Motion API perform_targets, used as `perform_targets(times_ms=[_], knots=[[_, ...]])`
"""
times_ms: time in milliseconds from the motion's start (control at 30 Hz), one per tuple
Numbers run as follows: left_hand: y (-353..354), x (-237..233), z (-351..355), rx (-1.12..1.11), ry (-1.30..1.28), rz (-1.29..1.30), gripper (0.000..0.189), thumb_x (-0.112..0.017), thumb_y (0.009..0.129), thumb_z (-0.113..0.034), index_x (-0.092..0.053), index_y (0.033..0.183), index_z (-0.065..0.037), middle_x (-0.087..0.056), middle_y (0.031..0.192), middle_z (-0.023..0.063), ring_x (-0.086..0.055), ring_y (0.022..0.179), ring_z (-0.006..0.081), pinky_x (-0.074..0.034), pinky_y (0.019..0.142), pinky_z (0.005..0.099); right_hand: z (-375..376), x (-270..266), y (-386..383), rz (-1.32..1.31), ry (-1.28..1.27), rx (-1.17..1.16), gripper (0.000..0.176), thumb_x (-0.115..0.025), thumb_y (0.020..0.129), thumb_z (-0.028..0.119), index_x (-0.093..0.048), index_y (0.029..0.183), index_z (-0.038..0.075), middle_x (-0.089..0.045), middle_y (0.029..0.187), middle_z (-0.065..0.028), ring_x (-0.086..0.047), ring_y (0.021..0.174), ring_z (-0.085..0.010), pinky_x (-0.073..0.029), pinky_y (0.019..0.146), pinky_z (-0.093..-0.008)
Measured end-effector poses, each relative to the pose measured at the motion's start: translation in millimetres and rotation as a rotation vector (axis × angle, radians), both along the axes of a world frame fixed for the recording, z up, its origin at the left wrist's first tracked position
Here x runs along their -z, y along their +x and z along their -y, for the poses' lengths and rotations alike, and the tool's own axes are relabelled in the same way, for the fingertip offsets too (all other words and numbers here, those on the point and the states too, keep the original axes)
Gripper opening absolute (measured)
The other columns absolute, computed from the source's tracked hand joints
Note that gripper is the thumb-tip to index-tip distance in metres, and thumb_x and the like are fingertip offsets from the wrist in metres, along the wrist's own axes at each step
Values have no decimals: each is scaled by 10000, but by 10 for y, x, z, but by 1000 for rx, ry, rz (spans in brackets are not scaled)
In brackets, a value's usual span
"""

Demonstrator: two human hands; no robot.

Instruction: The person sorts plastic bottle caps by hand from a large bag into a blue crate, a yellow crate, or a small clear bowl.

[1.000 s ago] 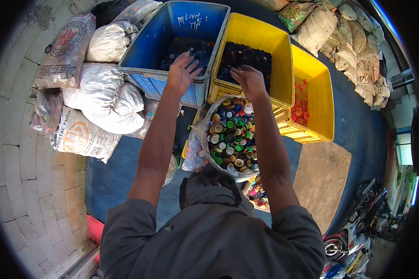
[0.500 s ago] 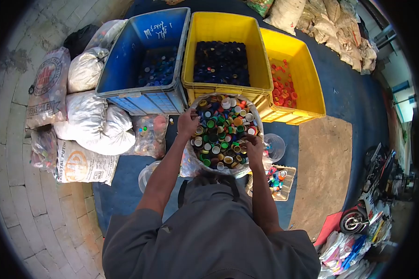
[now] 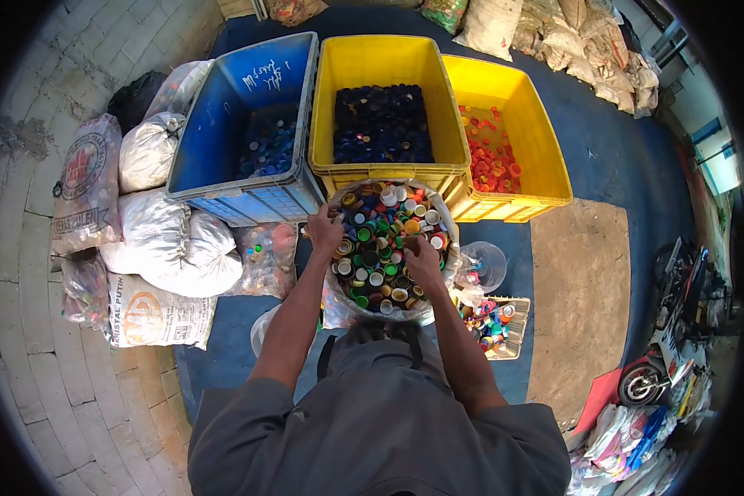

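Note:
A round, open white sack (image 3: 452,248) full of mixed bottle caps (image 3: 380,248) stands in front of me. At its left rim is my left hand (image 3: 326,231), with fingers curled together; whatever they hold is too small to make out. My right hand (image 3: 423,263) reaches over the right half of the caps, fingertips pinched down among them, and I cannot see what is between them. Behind the sack stand a blue crate (image 3: 244,197) with blue caps, a yellow crate (image 3: 388,171) with dark blue caps, and another yellow crate (image 3: 546,157) with red caps.
Stuffed white sacks (image 3: 169,240) are piled at the left. To the right sit a clear plastic tub (image 3: 489,266) and a small basket (image 3: 517,331) of coloured caps. A brown board (image 3: 579,289) lies on the blue floor, with a motorcycle (image 3: 649,376) beyond it.
My right hand has moved left from the sack's right side toward the middle of the caps. My left hand stays at the left rim, its fingers more curled. The view has shifted slightly.

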State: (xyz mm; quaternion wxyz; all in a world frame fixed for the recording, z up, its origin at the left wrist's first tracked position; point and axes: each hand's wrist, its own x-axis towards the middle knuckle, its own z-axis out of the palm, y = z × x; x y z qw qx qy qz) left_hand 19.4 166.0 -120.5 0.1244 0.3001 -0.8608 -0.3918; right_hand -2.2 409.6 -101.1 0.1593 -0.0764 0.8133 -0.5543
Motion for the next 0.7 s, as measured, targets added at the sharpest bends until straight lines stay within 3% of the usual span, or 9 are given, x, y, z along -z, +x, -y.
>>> perform_targets(times_ms=[100,233,333,367,467,500,600,700], knots=[[64,-22,28,-18,203,-303,222,-617,855,-62,-611,1075,-29,-665,894,92,-631,802,200,-522,757,370,264,54,-311,-258,195,-150,258,-555,792,54,-604,1041,7,-648,957,-187,-618,906,-334,-483,790,-426],[353,-251,10,-169,1169,-530,260,-538,881,-40,-543,1138,0,-621,1004,101,-620,832,201,-561,772,349,667,31,-703,-572,506,-279,313,-546,758,25,-611,1063,57,-620,1029,-159,-557,1004,-349,-442,837,-460],[696,-503,-82,-138,1498,-532,251,-491,882,-37,-539,1126,-6,-611,968,97,-623,860,218,-560,784,352,887,-17,-871,-718,548,-380,336,-549,767,26,-620,1085,109,-590,1125,-126,-501,1101,-339,-394,901,-451],[808,-418,-110,-197,1536,-566,228,-478,874,-80,-551,1079,-11,-607,950,82,-628,870,222,-558,788,371,933,36,-920,-768,510,-408,409,-573,758,36,-622,1143,163,-592,1102,-89,-471,1158,-314,-355,956,-493],[1113,-296,-134,-341,1732,-616,206,-491,862,-120,-569,1026,-23,-610,955,77,-624,848,207,-550,774,391,1019,208,-1013,-824,620,-503,418,-571,758,31,-637,1141,186,-576,1122,-83,-457,1173,-304,-358,943,-494],[1179,-283,-152,-366,1764,-615,198,-527,860,-177,-585,990,-39,-616,873,59,-612,787,192,-537,749,390,1027,219,-1021,-790,670,-523,412,-578,758,38,-647,1136,188,-568,1133,-75,-454,1173,-302,-357,938,-489],[1329,-110,-159,-444,1753,-545,206,-545,867,-224,-590,974,-54,-601,819,42,-582,747,198,-507,725,363,1012,261,-1002,-818,662,-496,409,-582,764,47,-643,1144,185,-568,1131,-69,-455,1170,-303,-353,933,-492],[1352,-84,-206,-459,1622,-403,185,-594,896,-262,-586,952,-86,-584,753,10,-557,674,142,-498,667,344,954,273,-984,-840,570,-429,288,-618,775,87,-653,1056,142,-592,1099,-59,-470,1151,-299,-341,931,-501]])
